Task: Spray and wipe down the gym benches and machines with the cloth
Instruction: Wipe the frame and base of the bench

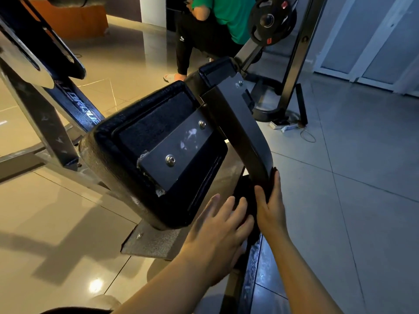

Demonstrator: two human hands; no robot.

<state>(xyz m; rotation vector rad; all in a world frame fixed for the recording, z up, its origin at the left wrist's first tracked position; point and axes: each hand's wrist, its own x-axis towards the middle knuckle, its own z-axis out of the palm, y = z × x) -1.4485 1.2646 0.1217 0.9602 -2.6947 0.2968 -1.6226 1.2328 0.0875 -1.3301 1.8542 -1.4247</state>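
Glossy tiled floor, dim gym. Underside of a black padded seat faces the camera, steel mounting plate bolted on, smudged. Curved black frame post runs down beside it. Right hand wraps a dark cloth round the post's lower end. Left hand lies just beside it, fingers straight and spread, tips on the cloth. Person in a green shirt behind, weight plate on a rack.
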